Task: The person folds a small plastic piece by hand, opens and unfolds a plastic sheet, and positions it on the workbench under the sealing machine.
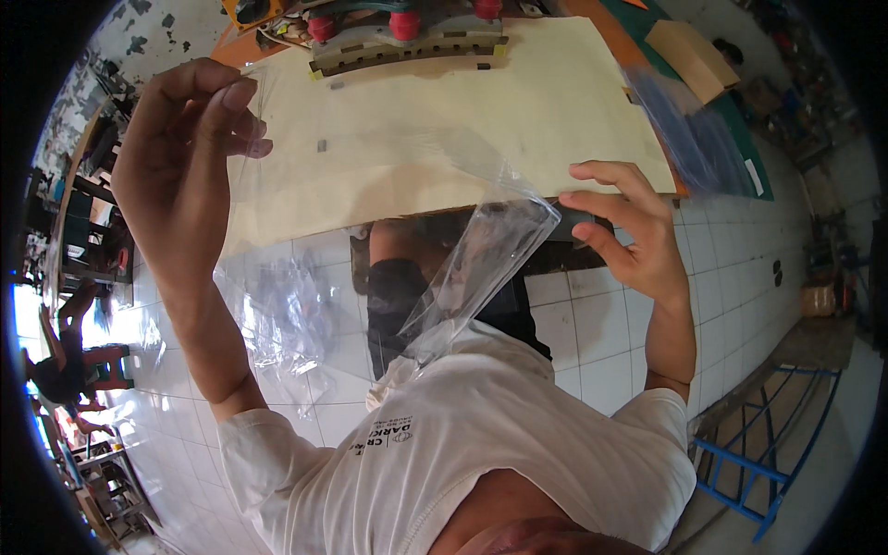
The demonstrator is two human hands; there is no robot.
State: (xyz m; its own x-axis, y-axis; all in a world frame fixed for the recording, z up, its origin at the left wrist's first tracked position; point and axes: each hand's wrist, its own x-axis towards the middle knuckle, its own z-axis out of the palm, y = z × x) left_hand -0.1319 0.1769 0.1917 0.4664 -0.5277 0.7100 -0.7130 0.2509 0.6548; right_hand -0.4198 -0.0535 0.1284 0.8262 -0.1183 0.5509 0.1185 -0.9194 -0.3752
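A clear, folded plastic sheet (495, 242) stretches in front of me, from the upper left down toward my lap. Its creased right part hangs over the table's front edge. My left hand (190, 129), raised at the left, pinches the sheet's edge between thumb and fingers. On the other side my right hand (634, 227) has its fingers curved and apart. One fingertip is at the sheet's right corner; whether it touches cannot be made out. Beneath the sheet lies the pale yellow board (573, 102) on the table.
A machine with red knobs and a slotted metal bar (407, 57) stands at the board's far edge. Stacked clear sheets (694, 139) and a cardboard box (694, 60) are at the right. More clear plastic (277, 310) lies low at the left. A blue metal frame (768, 453) stands lower right.
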